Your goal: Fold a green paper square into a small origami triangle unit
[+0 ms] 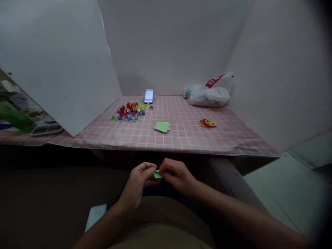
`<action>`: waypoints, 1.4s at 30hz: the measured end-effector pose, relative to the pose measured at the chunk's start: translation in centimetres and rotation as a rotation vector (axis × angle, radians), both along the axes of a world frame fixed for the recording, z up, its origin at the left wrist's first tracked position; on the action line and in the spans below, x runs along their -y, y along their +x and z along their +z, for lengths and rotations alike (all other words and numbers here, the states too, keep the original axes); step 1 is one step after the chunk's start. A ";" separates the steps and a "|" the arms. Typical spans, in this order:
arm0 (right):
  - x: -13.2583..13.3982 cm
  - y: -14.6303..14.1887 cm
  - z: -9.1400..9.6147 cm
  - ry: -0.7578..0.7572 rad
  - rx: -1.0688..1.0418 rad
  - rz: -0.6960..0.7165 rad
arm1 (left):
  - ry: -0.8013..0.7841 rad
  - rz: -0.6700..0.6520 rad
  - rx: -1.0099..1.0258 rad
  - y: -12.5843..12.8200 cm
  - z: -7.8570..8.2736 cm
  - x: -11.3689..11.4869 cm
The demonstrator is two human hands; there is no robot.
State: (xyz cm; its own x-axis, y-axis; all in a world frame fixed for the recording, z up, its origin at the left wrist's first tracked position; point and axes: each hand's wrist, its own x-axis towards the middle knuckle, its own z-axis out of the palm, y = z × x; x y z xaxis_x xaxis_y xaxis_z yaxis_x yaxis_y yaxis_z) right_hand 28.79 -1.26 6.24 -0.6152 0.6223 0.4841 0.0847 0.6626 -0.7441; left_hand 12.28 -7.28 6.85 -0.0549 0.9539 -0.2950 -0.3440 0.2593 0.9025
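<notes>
My left hand [137, 183] and my right hand [176, 174] meet over my lap, below the table's front edge. Both pinch a small green folded paper [157, 174] between their fingertips. On the pink checked tablecloth [181, 138] a stack of green and yellow paper squares [162, 126] lies straight ahead. A pile of several small folded paper pieces [131, 110], red, purple, yellow and green, sits to its left. A red and yellow paper piece [207, 123] lies to the right.
A phone [149, 95] with a lit screen lies at the back of the table. A white plastic bag [210, 92] sits at the back right. White boards wall the table on three sides. A scale [46, 129] and green clutter [15, 119] are at far left. A pale flat object [95, 215] lies by my left forearm.
</notes>
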 end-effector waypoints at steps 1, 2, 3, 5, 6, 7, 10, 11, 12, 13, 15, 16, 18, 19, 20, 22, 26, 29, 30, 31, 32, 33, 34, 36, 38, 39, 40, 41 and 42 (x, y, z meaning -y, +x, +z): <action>0.0 0.0 -0.1 0.025 0.006 0.009 | 0.000 -0.020 -0.013 0.0 0.0 0.0; 0.0 0.0 -0.2 0.046 0.014 0.018 | 0.001 -0.040 -0.024 0.0 0.0 -0.1; 0.0 0.0 -0.3 0.063 0.022 0.024 | 0.000 -0.054 -0.032 -0.1 0.0 -0.1; 0.0 0.1 -0.4 0.076 0.034 0.028 | -0.010 -0.060 -0.039 -0.1 0.0 -0.1; 0.0 0.1 -0.4 0.075 0.037 0.026 | -0.014 -0.055 -0.038 -0.1 0.0 -0.1; 0.0 0.1 -0.4 0.074 0.038 0.024 | -0.016 -0.050 -0.038 -0.1 0.0 -0.1; 0.0 0.1 -0.5 0.066 0.030 0.019 | -0.009 -0.034 -0.038 -0.1 -0.1 -0.1; 0.0 0.1 -0.5 0.062 0.023 0.018 | -0.005 -0.030 -0.039 -0.1 -0.1 -0.1; 0.0 0.1 -0.4 0.054 0.013 0.016 | -0.001 -0.026 -0.040 -0.1 -0.1 -0.1; 0.0 0.1 -0.4 0.046 0.002 0.012 | 0.002 -0.022 -0.040 -0.1 -0.2 -0.1; 0.0 0.0 -0.4 0.029 -0.021 -0.003 | 0.008 -0.013 -0.031 -0.1 -0.2 -0.1; 0.0 0.0 -0.4 0.018 -0.030 -0.010 | 0.008 -0.010 -0.022 -0.1 -0.2 -0.1; 0.0 0.0 -0.4 -0.003 -0.042 -0.019 | 0.006 -0.003 0.001 -0.1 -0.1 -0.1; 0.0 0.0 -0.4 -0.012 -0.045 -0.020 | 0.006 -0.001 0.008 -0.1 -0.1 -0.1; 0.0 -0.1 -0.3 -0.018 -0.047 -0.019 | 0.006 0.001 0.011 -0.1 -0.1 -0.2; 0.0 -0.1 -0.3 -0.020 -0.055 -0.020 | 0.008 0.003 0.002 -0.1 -0.1 -0.2; 0.0 -0.2 -0.2 -0.043 -0.064 -0.006 | 0.023 -0.001 -0.031 -0.2 -0.3 -0.2; 0.0 -0.2 -0.2 -0.064 -0.054 -0.008 | 0.031 -0.024 -0.025 -0.2 -0.4 -0.1; 0.0 -0.1 -0.2 -0.070 -0.052 -0.020 | 0.034 -0.031 -0.017 -0.2 -0.4 -0.1; 0.0 -0.1 -0.2 -0.075 -0.052 -0.034 | 0.037 -0.033 -0.009 -0.3 -0.3 -0.1; 0.0 -0.1 -0.2 -0.078 -0.054 -0.048 | 0.040 -0.033 -0.005 -0.3 -0.3 -0.1; 0.0 -0.1 -0.2 -0.077 -0.056 -0.053 | 0.043 -0.031 -0.005 -0.2 -0.3 -0.1; 0.0 -0.1 -0.2 -0.073 -0.058 -0.054 | 0.043 -0.026 -0.009 -0.2 -0.3 0.0; 0.1 -0.1 -0.3 -0.059 -0.059 -0.052 | 0.040 -0.018 -0.014 -0.2 -0.3 0.0; 0.2 -0.1 -0.5 -0.040 -0.054 -0.052 | 0.032 -0.009 -0.007 -0.1 -0.3 0.0; 0.2 0.0 -0.6 -0.023 -0.050 -0.048 | 0.027 -0.004 0.001 -0.1 -0.3 0.0; 0.1 0.0 -0.6 -0.001 -0.045 -0.039 | 0.024 0.001 0.010 0.0 -0.3 0.0; 0.1 0.0 -0.7 0.025 -0.040 -0.027 | 0.022 0.005 0.019 0.0 -0.3 0.0; 0.1 0.0 -0.7 0.052 -0.034 -0.012 | 0.016 0.007 0.027 0.0 -0.3 0.0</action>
